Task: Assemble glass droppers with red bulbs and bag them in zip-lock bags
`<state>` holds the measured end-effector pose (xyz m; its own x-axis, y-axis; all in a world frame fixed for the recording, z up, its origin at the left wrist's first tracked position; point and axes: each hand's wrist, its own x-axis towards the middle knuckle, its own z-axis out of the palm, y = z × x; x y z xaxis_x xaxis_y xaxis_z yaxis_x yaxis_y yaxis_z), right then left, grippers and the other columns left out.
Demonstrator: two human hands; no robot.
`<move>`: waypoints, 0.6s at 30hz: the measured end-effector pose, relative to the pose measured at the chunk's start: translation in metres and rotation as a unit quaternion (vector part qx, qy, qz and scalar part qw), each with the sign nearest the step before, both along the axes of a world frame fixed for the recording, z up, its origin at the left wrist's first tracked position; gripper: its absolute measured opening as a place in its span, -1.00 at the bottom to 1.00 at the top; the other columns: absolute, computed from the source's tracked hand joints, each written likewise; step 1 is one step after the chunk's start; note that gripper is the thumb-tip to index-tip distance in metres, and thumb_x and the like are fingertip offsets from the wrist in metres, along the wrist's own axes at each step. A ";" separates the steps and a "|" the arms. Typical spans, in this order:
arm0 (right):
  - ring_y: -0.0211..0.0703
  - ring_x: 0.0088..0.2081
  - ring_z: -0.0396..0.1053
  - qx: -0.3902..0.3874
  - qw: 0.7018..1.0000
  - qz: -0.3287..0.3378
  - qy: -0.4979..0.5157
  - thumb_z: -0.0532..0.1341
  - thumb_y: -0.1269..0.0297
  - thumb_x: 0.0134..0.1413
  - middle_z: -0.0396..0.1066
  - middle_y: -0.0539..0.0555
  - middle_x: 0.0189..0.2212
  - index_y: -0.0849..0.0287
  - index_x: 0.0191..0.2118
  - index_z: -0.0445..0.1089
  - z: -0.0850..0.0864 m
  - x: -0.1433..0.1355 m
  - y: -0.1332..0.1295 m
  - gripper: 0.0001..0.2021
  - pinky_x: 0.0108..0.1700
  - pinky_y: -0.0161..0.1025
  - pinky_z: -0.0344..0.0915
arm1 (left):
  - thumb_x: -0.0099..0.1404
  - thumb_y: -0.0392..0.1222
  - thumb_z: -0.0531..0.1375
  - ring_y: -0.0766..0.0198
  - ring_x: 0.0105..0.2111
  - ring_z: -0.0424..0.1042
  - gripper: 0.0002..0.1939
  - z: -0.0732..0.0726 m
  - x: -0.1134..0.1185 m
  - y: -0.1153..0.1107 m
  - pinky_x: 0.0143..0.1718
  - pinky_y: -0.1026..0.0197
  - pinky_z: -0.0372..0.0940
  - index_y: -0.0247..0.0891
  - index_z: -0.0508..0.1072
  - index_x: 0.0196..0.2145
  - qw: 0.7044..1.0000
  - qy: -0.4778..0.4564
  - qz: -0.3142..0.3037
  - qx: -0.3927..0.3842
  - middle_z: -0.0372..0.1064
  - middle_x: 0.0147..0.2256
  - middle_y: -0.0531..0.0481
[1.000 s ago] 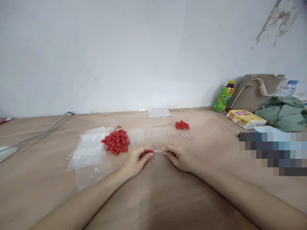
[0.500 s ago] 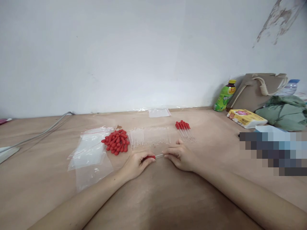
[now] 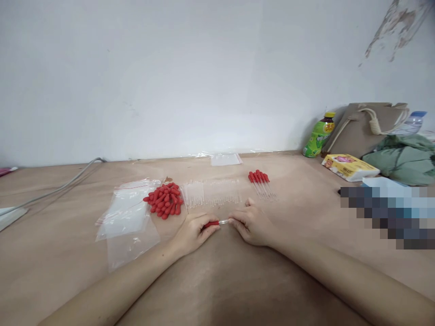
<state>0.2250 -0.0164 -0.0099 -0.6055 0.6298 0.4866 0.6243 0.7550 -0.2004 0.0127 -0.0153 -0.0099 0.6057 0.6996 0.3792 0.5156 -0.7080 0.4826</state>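
A white plaster wall point(image 3: 170, 81) backs a brown-covered table point(image 3: 306, 194). Against the wall, toward the right end of the table's far edge, leans a taupe bag with a cream rope handle point(image 3: 356, 131); a crumpled grey-green cloth point(image 3: 401, 160) lies in front of it. Flat clear plastic zip bags point(image 3: 127, 213) overlap left of the table's middle. The bare left hand point(image 3: 197, 233) and bare right hand point(image 3: 253, 226) face each other over the middle of the table. A yellow-and-white soft pack point(image 3: 350, 167) and a green-labelled bottle with a yellow cap point(image 3: 319, 136) sit near the far edge, to the right. Between the hands and that edge lie a row of thin clear tubes point(image 3: 212, 194), a heap of red teardrop-shaped bulbs point(image 3: 165, 201) just left of it, and a small bunch of red-topped clear droppers point(image 3: 260, 183) to its right. The left hand's thumb and fingers are closed on one red bulb point(image 3: 211, 223); the right hand pinches the clear tube point(image 3: 223, 222) in line with it.
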 end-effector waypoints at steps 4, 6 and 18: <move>-0.32 -0.55 0.15 -0.001 1.000 -0.011 0.003 -0.05 0.31 0.17 0.33 -0.02 -0.61 0.22 -0.54 0.27 -0.001 -0.005 0.001 -0.69 -0.32 -0.27 -0.12 | 0.28 -0.17 0.07 0.32 -0.40 0.37 -0.83 0.000 0.000 -0.001 -0.36 0.30 0.24 -0.26 0.41 -0.28 1.000 0.001 -0.003 0.001 0.42 -0.38 0.00; -0.33 -0.55 0.14 -0.016 1.000 -0.014 0.006 -0.06 0.31 0.18 0.32 -0.03 -0.62 0.22 -0.55 0.26 -0.003 -0.007 0.001 -0.68 -0.32 -0.28 -0.11 | 0.28 -0.17 0.06 0.32 -0.40 0.37 -0.83 -0.001 0.000 0.000 -0.37 0.30 0.24 -0.26 0.41 -0.27 1.000 0.002 -0.002 0.001 0.42 -0.38 0.00; -0.33 -0.53 0.20 -0.099 0.995 -0.006 -0.020 -0.06 0.32 0.20 0.37 -0.03 -0.57 0.21 -0.51 0.28 0.003 -0.004 0.001 -0.70 -0.28 -0.28 -0.06 | 0.26 -0.17 0.10 0.32 -0.42 0.38 -0.83 0.004 0.000 -0.001 -0.39 0.32 0.25 -0.27 0.45 -0.29 0.999 -0.026 -0.020 -0.005 0.42 -0.40 -0.02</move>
<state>0.2207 -0.0159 -0.0072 -0.6128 0.7186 0.3288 0.6439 0.6953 -0.3194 0.0124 -0.0165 -0.0062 0.6128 0.6793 0.4037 0.4606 -0.7222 0.5161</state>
